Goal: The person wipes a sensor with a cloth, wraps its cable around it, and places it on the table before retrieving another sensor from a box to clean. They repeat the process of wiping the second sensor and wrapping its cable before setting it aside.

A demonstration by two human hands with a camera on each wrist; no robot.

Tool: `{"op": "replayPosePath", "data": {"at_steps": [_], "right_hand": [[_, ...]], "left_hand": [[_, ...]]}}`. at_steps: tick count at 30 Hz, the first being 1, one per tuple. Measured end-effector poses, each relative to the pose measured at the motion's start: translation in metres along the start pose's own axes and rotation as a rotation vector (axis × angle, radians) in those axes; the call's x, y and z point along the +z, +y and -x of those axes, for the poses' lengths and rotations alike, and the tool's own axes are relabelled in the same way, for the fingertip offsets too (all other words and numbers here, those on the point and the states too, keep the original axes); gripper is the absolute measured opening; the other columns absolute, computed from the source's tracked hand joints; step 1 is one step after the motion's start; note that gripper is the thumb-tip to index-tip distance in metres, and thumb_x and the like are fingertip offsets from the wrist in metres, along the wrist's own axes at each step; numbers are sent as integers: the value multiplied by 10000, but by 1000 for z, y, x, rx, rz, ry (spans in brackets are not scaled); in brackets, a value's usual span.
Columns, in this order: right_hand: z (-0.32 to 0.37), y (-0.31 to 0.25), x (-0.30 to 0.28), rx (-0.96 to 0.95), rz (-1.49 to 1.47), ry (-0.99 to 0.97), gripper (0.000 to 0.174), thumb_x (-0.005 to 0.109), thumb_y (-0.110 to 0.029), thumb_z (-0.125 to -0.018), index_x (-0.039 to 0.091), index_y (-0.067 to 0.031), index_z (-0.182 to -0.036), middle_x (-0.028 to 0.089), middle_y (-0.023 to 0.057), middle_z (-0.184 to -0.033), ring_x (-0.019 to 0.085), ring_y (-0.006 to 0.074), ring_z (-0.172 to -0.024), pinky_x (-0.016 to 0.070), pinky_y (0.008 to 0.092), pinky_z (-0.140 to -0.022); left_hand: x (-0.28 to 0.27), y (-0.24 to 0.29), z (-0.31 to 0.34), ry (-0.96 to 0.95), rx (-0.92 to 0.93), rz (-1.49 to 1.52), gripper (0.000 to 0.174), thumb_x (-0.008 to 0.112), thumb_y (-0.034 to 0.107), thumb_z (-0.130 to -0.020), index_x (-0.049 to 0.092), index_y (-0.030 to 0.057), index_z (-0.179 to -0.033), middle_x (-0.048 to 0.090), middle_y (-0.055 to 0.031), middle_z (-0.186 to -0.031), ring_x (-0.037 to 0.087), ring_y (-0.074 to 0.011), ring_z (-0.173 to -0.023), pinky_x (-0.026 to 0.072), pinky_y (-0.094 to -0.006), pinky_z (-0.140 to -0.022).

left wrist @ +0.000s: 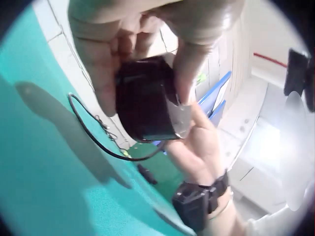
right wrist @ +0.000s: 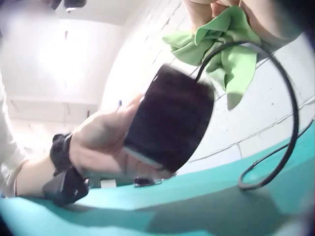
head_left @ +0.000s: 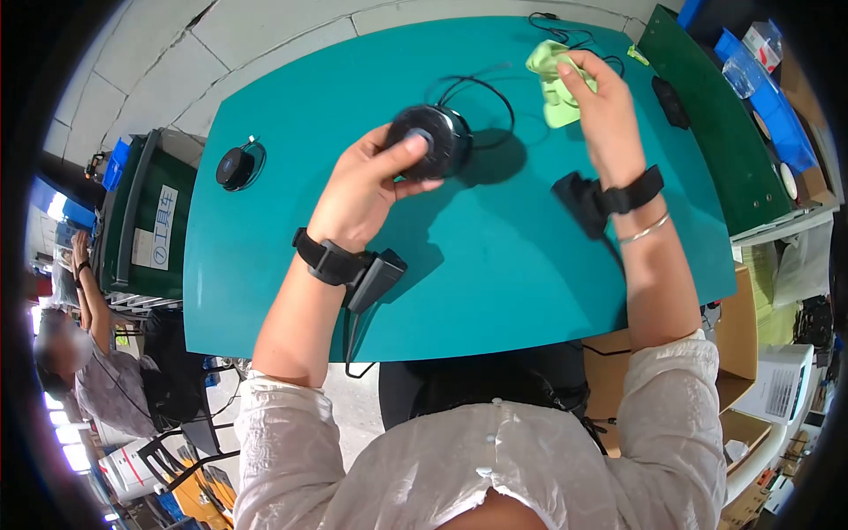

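A round black device with a black cable is held above the green table by my left hand, thumb on its face and fingers around its rim. In the left wrist view the device sits between thumb and fingers. To the right and farther back, my right hand pinches a light green cloth that hangs in folds. The right wrist view shows the cloth beside the device, with the cable passing in front of the cloth.
On the green table, a second round black device lies at the left. Cables and a black object lie at the back right. Green cabinets flank the table, and another person sits at the far left.
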State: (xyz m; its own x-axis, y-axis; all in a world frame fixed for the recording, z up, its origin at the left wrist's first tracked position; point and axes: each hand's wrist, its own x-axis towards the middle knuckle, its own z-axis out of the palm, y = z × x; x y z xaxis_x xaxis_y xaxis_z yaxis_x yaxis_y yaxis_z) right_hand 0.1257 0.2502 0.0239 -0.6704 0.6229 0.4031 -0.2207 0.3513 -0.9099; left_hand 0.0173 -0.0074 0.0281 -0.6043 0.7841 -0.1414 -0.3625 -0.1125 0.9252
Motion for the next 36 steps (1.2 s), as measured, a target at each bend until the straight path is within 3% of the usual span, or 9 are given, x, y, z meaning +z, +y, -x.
{"op": "replayPosePath", "data": {"at_steps": [1,3,7,10,14,22,26,28,36], "right_hand": [[-9,14,-15,0,-5,7,153,609,-128,-925,667,-21,-1018,673,44,-850,622,153,-788,502,294,-705],[-21,45,-40,-613,953,147,182,577,-111,-895,675,-40,-1032,692,123,-874,662,302,-823,529,402,-742],[-16,42,-44,27,1173,-246,260,565,-258,-891,700,-42,-946,687,173,-898,654,358,-879,523,464,-792],[-5,-2,-30,175,1256,-298,300,602,-321,-887,696,-37,-911,687,172,-897,657,346,-894,526,451,-779],[2,-2,-22,-140,1389,-47,338,623,-371,-882,708,-46,-915,695,149,-893,662,330,-900,533,439,-794],[-4,9,-23,-27,1333,-336,198,593,-200,-889,726,-74,-963,704,118,-893,682,300,-842,547,395,-763],[24,-23,19,-122,173,-258,216,622,-135,-867,729,-94,-1049,705,80,-1047,655,266,-896,530,352,-823],[42,-38,42,-747,641,-460,267,628,-114,-870,694,-70,-1126,652,61,-1213,583,274,-1132,488,353,-943],[43,-26,48,-709,761,-460,462,608,-197,-914,521,-30,-1336,519,107,-1395,430,308,-1337,377,411,-1104]], "left_hand": [[-3,-1,-2,5,5,100,342,653,137,-913,562,-35,-1195,628,-158,-1143,614,-253,-1091,543,-446,-949],[-5,-6,-6,30,14,230,337,640,116,-916,539,-43,-1195,608,-173,-1167,604,-275,-1109,530,-469,-972],[-7,-11,-9,75,16,412,341,612,73,-919,469,-59,-1198,556,-206,-1216,591,-331,-1126,511,-515,-1002],[-6,-12,-8,80,26,450,340,608,62,-918,461,-57,-1200,546,-212,-1226,580,-345,-1144,509,-507,-1004],[-2,-13,-8,-7,63,389,357,563,57,-938,440,-46,-1257,527,-215,-1267,556,-350,-1184,480,-515,-1032],[0,-16,-9,-179,111,351,440,547,63,-950,378,-35,-1344,500,-218,-1322,526,-351,-1232,434,-513,-1080],[1,-21,-9,-118,98,300,540,593,73,-935,314,-14,-1389,511,-199,-1296,548,-340,-1201,454,-493,-1058],[1,-22,-9,-115,96,309,579,640,86,-919,309,-10,-1384,525,-191,-1252,578,-320,-1144,484,-478,-1017],[-6,-26,-15,-99,111,245,484,570,171,-977,361,30,-1391,505,-121,-1331,556,-265,-1176,484,-430,-1015]]}}
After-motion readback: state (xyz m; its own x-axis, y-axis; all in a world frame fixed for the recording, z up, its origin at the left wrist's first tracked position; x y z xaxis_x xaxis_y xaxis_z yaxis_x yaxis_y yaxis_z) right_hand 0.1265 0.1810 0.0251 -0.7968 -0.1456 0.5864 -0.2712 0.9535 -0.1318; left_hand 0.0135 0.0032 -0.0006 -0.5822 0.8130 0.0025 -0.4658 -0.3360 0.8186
